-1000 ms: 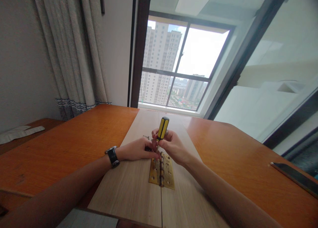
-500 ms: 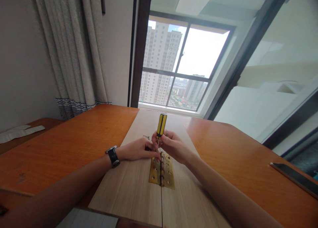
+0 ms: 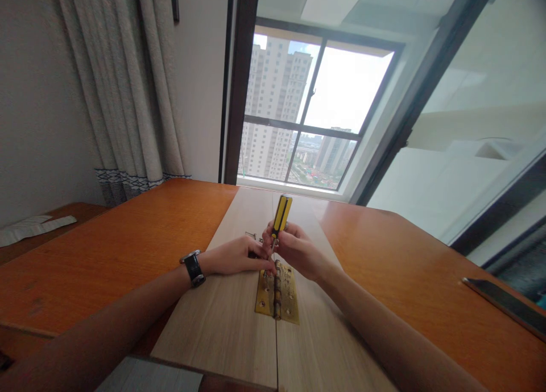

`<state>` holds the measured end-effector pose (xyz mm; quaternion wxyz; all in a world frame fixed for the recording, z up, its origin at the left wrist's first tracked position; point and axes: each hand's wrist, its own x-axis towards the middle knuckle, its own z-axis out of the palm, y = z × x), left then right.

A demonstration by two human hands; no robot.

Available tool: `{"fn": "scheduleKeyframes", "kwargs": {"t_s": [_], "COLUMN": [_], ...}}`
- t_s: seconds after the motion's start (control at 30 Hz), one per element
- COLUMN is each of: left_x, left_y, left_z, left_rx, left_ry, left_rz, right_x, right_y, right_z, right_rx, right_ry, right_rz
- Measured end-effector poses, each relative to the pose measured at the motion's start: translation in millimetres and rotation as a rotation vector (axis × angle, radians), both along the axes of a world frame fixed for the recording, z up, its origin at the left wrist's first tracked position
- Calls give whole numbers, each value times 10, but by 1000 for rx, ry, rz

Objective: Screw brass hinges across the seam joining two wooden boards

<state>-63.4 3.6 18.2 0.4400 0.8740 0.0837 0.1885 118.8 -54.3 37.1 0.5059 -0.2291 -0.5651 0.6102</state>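
Note:
My right hand [image 3: 298,247] is closed around a yellow-and-black screwdriver [image 3: 281,215], its handle up and leaning a little right, its shaft pointing down at the hinge. My left hand [image 3: 243,255], with a dark-strapped watch on the wrist, pinches at the screwdriver's tip. A small screw [image 3: 265,274] shows under the left thumb, partly hidden by the fingers. Below both hands lies a brass hinge [image 3: 265,301], opened flat across the seam of two pale wooden boards [image 3: 239,335]. Several of its holes are visible; the upper left part is covered by my left hand.
Several loose screws [image 3: 251,234] lie on the boards just beyond my left hand. An orange-brown wooden table [image 3: 384,267] carries the boards. A dark flat object [image 3: 503,304] sits at its right edge. Curtain [image 3: 128,96] and window [image 3: 319,107] stand behind.
The screwdriver handle has tilted slightly to the right. Both hands keep nearly the same place at the hinge.

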Motion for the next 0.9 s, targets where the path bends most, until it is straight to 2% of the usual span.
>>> {"fn": "scheduleKeyframes", "kwargs": {"t_s": [0.13, 0.33, 0.67, 0.9], "left_x": [-2, -7, 5, 2], "left_y": [-4, 6, 17, -17], "left_z": [-1, -6, -29, 8], "left_rx": [3, 45, -18, -37], "left_ry": [8, -6, -10, -1], "left_rz": [6, 22, -2, 19], "right_x": [30, 29, -13, 39], "right_y": [1, 20, 17, 7], "right_z": [5, -8, -16, 11], "right_rx": [-54, -14, 16, -51], "right_ry": [12, -63, -45, 18], "right_rz": [58, -21, -82, 66]}}
